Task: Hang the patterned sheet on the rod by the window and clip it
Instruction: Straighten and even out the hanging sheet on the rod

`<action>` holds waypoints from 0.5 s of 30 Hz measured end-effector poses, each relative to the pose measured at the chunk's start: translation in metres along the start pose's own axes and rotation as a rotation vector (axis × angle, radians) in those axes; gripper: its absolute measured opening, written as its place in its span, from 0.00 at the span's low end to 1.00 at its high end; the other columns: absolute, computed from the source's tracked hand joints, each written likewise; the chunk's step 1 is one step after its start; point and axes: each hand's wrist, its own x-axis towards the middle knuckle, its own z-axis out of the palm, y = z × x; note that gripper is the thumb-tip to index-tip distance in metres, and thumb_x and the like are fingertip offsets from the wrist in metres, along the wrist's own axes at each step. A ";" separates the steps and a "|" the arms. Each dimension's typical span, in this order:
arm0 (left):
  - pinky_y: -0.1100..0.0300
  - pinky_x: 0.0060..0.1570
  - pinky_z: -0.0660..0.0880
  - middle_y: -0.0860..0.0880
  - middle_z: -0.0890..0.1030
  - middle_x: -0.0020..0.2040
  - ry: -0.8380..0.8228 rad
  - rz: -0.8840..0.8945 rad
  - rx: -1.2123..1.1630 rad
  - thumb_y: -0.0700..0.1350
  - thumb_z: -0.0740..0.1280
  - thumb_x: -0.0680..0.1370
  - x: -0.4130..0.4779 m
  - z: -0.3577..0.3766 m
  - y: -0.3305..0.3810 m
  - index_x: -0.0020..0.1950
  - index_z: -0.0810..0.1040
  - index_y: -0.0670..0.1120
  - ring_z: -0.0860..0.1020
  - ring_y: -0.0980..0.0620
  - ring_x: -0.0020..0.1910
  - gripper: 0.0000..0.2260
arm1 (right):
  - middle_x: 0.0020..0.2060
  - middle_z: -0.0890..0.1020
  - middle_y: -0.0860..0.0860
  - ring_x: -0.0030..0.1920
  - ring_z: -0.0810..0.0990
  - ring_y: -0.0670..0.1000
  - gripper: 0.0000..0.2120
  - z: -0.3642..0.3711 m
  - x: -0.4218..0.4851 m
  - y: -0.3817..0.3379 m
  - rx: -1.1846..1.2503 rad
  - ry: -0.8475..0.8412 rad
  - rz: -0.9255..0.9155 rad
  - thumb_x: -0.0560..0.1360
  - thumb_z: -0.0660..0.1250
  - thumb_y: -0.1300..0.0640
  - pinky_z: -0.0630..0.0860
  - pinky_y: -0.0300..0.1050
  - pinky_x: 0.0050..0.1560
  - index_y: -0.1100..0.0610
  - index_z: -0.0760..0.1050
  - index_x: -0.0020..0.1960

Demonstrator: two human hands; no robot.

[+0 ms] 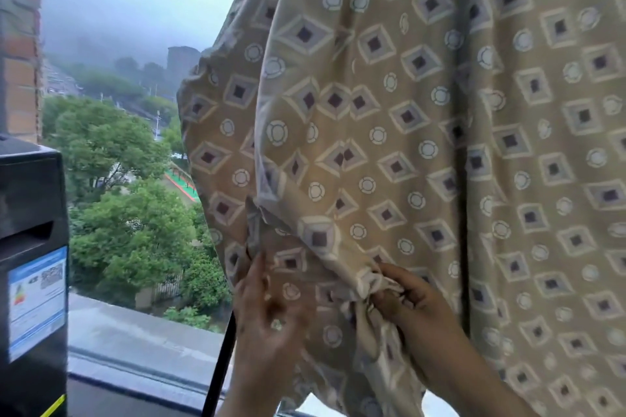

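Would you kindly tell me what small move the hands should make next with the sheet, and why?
Probably draw the two hands apart to spread the patterned sheet flat. The right hand grips a bunched wad of it, the left hand is at a folded edge, and deep folds sag above them.
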 end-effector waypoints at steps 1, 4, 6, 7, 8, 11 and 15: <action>0.62 0.46 0.79 0.51 0.69 0.70 -0.037 0.006 -0.063 0.58 0.75 0.62 -0.003 0.011 0.005 0.65 0.65 0.74 0.79 0.64 0.54 0.35 | 0.50 0.86 0.51 0.52 0.84 0.50 0.14 -0.002 0.000 -0.002 0.043 -0.032 0.018 0.68 0.73 0.64 0.78 0.40 0.50 0.46 0.86 0.47; 0.62 0.49 0.78 0.51 0.67 0.74 -0.268 0.062 -0.276 0.62 0.76 0.63 -0.006 0.040 0.018 0.69 0.65 0.71 0.76 0.58 0.64 0.37 | 0.51 0.86 0.47 0.52 0.84 0.47 0.29 -0.013 -0.001 -0.009 0.114 -0.114 0.095 0.50 0.82 0.38 0.80 0.39 0.51 0.43 0.85 0.50; 0.57 0.60 0.75 0.52 0.63 0.76 -0.399 0.160 -0.251 0.65 0.73 0.67 -0.008 0.054 0.021 0.71 0.65 0.66 0.69 0.54 0.71 0.34 | 0.58 0.83 0.45 0.61 0.80 0.47 0.36 -0.019 -0.003 -0.012 0.125 -0.170 0.113 0.53 0.76 0.29 0.76 0.44 0.63 0.41 0.81 0.58; 0.57 0.63 0.73 0.53 0.63 0.76 -0.399 0.210 -0.172 0.62 0.73 0.68 -0.008 0.060 0.019 0.70 0.67 0.63 0.68 0.54 0.72 0.32 | 0.62 0.81 0.45 0.64 0.77 0.47 0.37 -0.024 -0.006 -0.015 0.152 -0.221 0.131 0.57 0.73 0.27 0.74 0.44 0.66 0.41 0.78 0.62; 0.57 0.64 0.72 0.53 0.65 0.74 -0.372 0.259 -0.075 0.58 0.73 0.68 -0.007 0.068 0.021 0.69 0.68 0.62 0.68 0.53 0.72 0.30 | 0.62 0.81 0.45 0.64 0.77 0.46 0.37 -0.023 -0.004 -0.022 0.183 -0.235 0.165 0.62 0.70 0.28 0.74 0.41 0.63 0.45 0.77 0.65; 0.51 0.66 0.69 0.49 0.71 0.68 -0.297 0.535 0.140 0.50 0.72 0.68 0.004 0.094 0.033 0.67 0.70 0.59 0.68 0.49 0.70 0.27 | 0.54 0.84 0.49 0.55 0.82 0.48 0.48 -0.032 0.009 -0.035 0.092 -0.231 0.226 0.59 0.71 0.28 0.78 0.40 0.51 0.59 0.72 0.69; 0.52 0.65 0.68 0.48 0.74 0.62 -0.278 0.761 0.262 0.42 0.67 0.68 0.023 0.126 0.050 0.62 0.75 0.52 0.71 0.46 0.65 0.22 | 0.62 0.80 0.53 0.62 0.79 0.54 0.49 -0.052 0.021 -0.064 -0.029 -0.203 0.028 0.57 0.72 0.26 0.73 0.54 0.61 0.51 0.70 0.71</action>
